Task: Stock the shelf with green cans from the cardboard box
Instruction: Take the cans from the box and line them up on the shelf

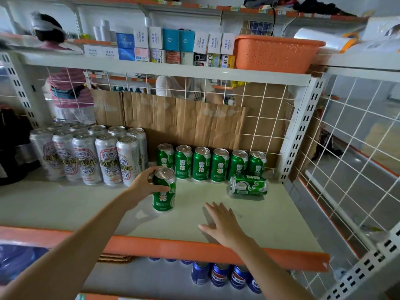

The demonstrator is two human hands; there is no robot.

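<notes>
Here, left hand [144, 184] grips green can [164, 197] labelled 雪花.

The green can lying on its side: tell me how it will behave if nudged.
The tipped can lies on its round side on the smooth shelf, so it would probably roll forward or back. It looks rigid and glossy, perhaps slippery.

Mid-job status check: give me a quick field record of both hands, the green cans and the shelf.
left hand: grips an upright green can, in front of the row's left end
right hand: open, fingers straight, above the shelf front, holding nothing
back row: six green cans, upright, before the cardboard sheet
fallen can: on its side, near the row's right end
silver cans: upright, left of the green ones
cardboard box: not in view
</notes>
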